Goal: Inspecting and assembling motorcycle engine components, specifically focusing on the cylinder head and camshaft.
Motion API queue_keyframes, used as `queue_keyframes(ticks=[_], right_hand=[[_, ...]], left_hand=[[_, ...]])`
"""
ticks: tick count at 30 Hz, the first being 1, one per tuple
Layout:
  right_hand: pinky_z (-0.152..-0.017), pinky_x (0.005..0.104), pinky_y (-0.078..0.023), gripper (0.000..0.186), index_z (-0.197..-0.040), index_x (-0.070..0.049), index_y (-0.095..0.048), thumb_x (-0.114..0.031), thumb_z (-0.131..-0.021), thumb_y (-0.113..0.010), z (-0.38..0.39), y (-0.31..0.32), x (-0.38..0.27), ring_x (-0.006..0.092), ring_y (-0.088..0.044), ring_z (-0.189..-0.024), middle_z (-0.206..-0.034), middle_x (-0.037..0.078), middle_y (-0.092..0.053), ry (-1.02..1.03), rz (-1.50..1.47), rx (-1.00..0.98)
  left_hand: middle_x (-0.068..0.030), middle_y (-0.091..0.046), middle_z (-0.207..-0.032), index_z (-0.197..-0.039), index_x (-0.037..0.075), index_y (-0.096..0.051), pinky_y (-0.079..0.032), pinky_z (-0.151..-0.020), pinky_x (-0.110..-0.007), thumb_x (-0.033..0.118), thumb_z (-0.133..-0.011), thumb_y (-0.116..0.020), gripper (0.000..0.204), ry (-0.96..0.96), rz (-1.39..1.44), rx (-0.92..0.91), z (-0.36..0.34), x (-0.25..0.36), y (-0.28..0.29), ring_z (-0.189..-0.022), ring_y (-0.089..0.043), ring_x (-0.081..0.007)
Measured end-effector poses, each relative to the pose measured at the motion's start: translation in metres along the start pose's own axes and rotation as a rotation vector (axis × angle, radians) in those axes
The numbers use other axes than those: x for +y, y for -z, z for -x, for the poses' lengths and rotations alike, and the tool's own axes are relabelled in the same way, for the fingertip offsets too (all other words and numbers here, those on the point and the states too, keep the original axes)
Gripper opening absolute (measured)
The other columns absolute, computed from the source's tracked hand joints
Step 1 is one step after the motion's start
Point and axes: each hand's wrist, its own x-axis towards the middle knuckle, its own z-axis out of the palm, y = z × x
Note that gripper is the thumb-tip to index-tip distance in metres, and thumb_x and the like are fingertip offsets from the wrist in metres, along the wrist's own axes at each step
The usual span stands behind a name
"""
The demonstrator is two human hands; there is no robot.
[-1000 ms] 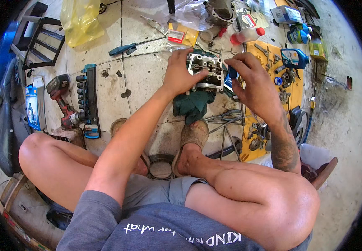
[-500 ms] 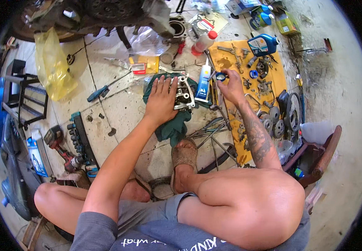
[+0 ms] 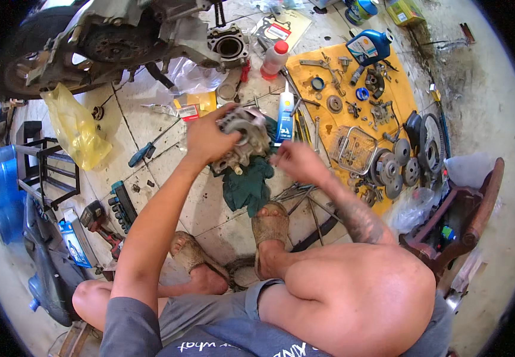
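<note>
1. From my remote seat on the head camera, I had the left hand [image 3: 210, 138] wrapped around a grey metal engine part [image 3: 251, 140], thumb on the near face and fingers toward the far side.
2. That part sat tilted at the centre of my view, over a green cloth [image 3: 245, 187] bunched on the tiled floor; I could not tell whether it was resting on the cloth or lifted off it.
3. My right hand [image 3: 299, 163] was just to the right of the part, its fingers bunched close together; motion blur stopped me from telling whether they pinched anything.
4. Beyond the right hand lay a blue and white tube [image 3: 285, 116], its nozzle pointing away from me, and past it stood a red-capped bottle [image 3: 273, 62].
5. To the right, a yellow sheet [image 3: 303, 76] carried loose metal parts, a wire basket [image 3: 364, 160] and a blue bottle [image 3: 369, 47].
6. Out on the left I saw a screwdriver [image 3: 141, 156], a yellow plastic bag [image 3: 78, 128] and, nearer me, a socket rack [image 3: 122, 205] beside a power drill [image 3: 100, 220].
</note>
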Motion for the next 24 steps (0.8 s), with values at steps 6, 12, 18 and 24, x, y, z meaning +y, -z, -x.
queue_keyframes(ticks=[6, 12, 18, 24], right_hand=[[-0.092, 0.0491, -0.052, 0.055, -0.120, -0.004, -0.065, -0.036, -0.081, -0.085, 0.033, -0.092, -0.012, 0.0429, -0.060, -0.112, -0.117, 0.024, -0.055, 0.180, 0.052, 0.013], [-0.092, 0.0509, -0.051, 0.041, -0.111, -0.002, -0.060, -0.014, -0.078, -0.080, 0.048, -0.067, -0.013, 0.0433, -0.057, -0.111, -0.118, 0.021, -0.049, 0.191, 0.033, -0.090], [-0.083, 0.0543, -0.055, 0.040, -0.117, -0.001, -0.055, -0.007, -0.082, -0.072, 0.075, -0.037, 0.015, 0.0470, -0.067, -0.096, -0.099, 0.026, -0.066, 0.019, 0.106, -0.005], [-0.078, 0.0555, -0.056, 0.040, -0.123, -0.003, -0.055, -0.011, -0.086, -0.068, 0.090, -0.007, -0.014, 0.0474, -0.068, -0.085, -0.085, 0.023, -0.069, 0.039, 0.051, 0.144]], left_hand=[[-0.0081, -0.070, -0.109, -0.125, 0.007, -0.063, -0.058, -0.089, -0.038, 0.024, -0.092, -0.055, 0.038, 0.597, 1.374, 0.065, 0.033, -0.087, -0.028, -0.097, -0.070, -0.0255], [-0.0083, -0.072, -0.099, -0.111, -0.002, -0.069, -0.053, -0.082, -0.032, 0.015, -0.086, -0.064, 0.031, 0.525, 1.204, 0.216, 0.042, -0.101, -0.064, -0.089, -0.067, -0.0176], [-0.0164, -0.074, -0.108, -0.132, -0.005, -0.064, -0.054, -0.083, -0.032, 0.021, -0.090, -0.071, 0.050, 0.487, 0.776, 0.217, 0.041, -0.046, -0.056, -0.093, -0.068, -0.0192], [-0.0386, -0.038, -0.153, -0.158, -0.010, -0.024, -0.039, -0.117, -0.046, 0.051, -0.079, -0.085, 0.117, 0.388, 0.058, 0.301, 0.055, 0.023, -0.056, -0.143, -0.043, -0.0464]])
